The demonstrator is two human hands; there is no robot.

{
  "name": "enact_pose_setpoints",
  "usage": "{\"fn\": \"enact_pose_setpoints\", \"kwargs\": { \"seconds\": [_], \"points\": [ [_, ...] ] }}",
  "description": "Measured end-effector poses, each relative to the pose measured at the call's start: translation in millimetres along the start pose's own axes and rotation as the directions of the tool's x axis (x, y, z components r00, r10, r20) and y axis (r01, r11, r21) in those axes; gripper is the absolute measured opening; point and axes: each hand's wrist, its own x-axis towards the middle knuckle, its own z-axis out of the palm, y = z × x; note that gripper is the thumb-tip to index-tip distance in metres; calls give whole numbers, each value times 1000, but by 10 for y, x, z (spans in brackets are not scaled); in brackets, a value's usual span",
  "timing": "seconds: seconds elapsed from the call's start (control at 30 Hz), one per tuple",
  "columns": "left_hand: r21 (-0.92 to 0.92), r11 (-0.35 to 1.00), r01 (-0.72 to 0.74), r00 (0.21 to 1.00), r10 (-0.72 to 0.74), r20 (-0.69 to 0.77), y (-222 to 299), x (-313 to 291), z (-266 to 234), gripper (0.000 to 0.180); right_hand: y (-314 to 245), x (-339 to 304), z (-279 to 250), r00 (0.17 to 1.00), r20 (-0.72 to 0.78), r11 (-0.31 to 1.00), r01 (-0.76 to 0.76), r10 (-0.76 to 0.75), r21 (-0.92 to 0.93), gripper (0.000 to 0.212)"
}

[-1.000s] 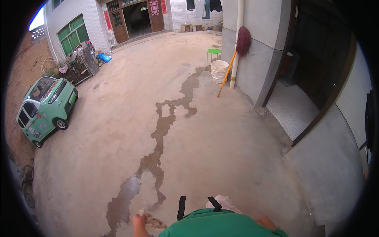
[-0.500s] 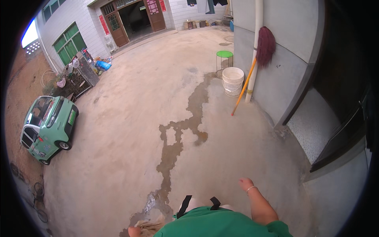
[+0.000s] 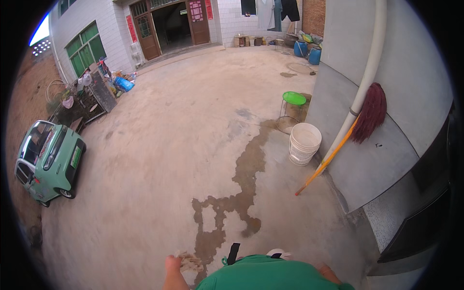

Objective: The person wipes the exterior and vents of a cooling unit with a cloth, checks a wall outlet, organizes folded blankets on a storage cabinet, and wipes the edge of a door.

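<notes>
My left hand (image 3: 173,268) is at the bottom edge, just left of my green top (image 3: 270,276). Its fingers are closed on a crumpled tan-brown scrap (image 3: 189,261), maybe a rag or dry leaves; I cannot tell which. Of my right side only a bit of arm (image 3: 329,273) shows beside the green top, and the hand itself is out of view. A dark wet streak (image 3: 247,169) runs across the concrete yard straight ahead of me.
A white bucket (image 3: 303,143) and a green stool (image 3: 293,99) stand by the grey wall on the right. A red mop with an orange handle (image 3: 369,113) leans beside a white pipe. A small green car (image 3: 48,159) is parked left. Clutter (image 3: 92,94) and blue barrels (image 3: 309,52) lie farther off.
The view has moved forward and turned right, so the bucket, stool and mop are nearer. My right arm, raised half a second ago, has dropped to the frame's edge.
</notes>
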Motion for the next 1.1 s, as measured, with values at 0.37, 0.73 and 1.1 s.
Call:
{"fn": "enact_pose_setpoints", "kwargs": {
  "seconds": [0.37, 0.73, 1.1],
  "points": [
    [27, 990, -136, 976, 138, -170, 2730, 1935, 94, 37, -2597, 1740, -1827, 1000, 2, 979, 4, -4, 203, 29],
    [144, 981, 128, 990, -134, 34, 4969, 3370, -71, 39, -7249, 2182, -4838, 597, -401, 630, 774, -695, 62, 30],
    [57, 977, -204, 977, 200, 77, 8105, 6677, 414, 42, -7993, 3388, -5368, 990, -18, 989, 138, -139, -55, 35]
  ]
}}
